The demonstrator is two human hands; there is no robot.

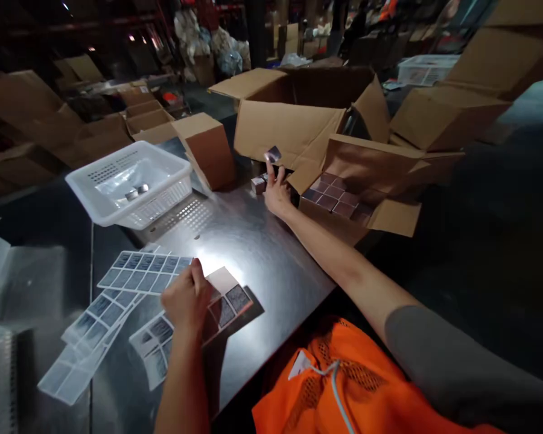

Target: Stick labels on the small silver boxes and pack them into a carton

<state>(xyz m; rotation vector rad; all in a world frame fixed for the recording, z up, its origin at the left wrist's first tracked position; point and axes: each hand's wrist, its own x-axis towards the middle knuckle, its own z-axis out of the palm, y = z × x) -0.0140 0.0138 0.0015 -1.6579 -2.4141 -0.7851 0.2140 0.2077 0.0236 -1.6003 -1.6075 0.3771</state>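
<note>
My left hand [187,296] is closed over a sheet of dark square labels [234,296], which leans out past its right side and casts a shadow on the metal table. More label sheets [140,271] fan out to the left, and a curled one [156,346] lies below the wrist. My right hand [278,191] reaches far forward. At its raised index fingertip is a small shiny square label [273,154]; the other fingers are partly hidden. Just beside that hand stand small boxes [257,184]. An open carton [344,204] to its right holds rows of small dark boxes [332,194].
A white plastic basket [131,208] with a clear bag and small shiny pieces stands at left. Behind are a brown box [207,150] and a large open carton [289,129]. Stacked cartons [447,117] rise at right. The metal table's edge [280,346] runs before my orange vest.
</note>
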